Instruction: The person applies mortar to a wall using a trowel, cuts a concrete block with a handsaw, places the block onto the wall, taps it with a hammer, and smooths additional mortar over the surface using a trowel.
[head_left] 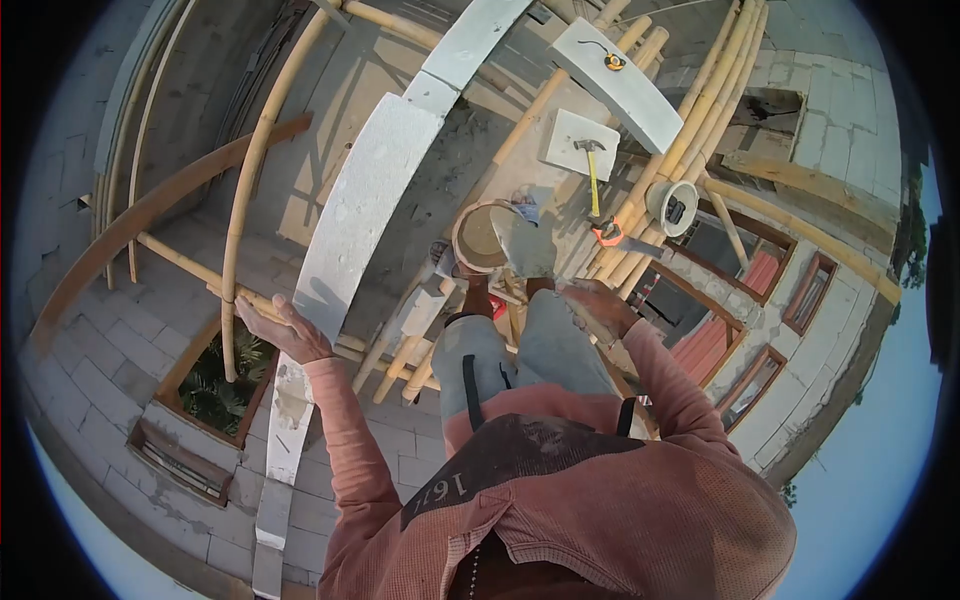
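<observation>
From where I watch, the curved white beam (370, 180) is what matters; its long axis sweeps from the top centre of the frame down toward the lower left, and the left hand (290, 332) is much the nearer; the beam lies just up and to the right of those fingers, which are extended and spread, gripping nothing that I can make out; whether the palm touches the beam's edge I cannot tell. The right hand (600, 303) sits right of centre, well apart from the beam; I cannot tell how its fingers stand or whether they hold anything.

An upright bamboo pole (262, 130) passes close by the left fingertips and, in my judgement, limits room on that side; a bucket (458, 242) stands at frame centre, between beam and right hand; toward the upper right I see a hammer (593, 180), an orange-handled saw (606, 232) and a tape measure (614, 62) on a white block (635, 95).
</observation>
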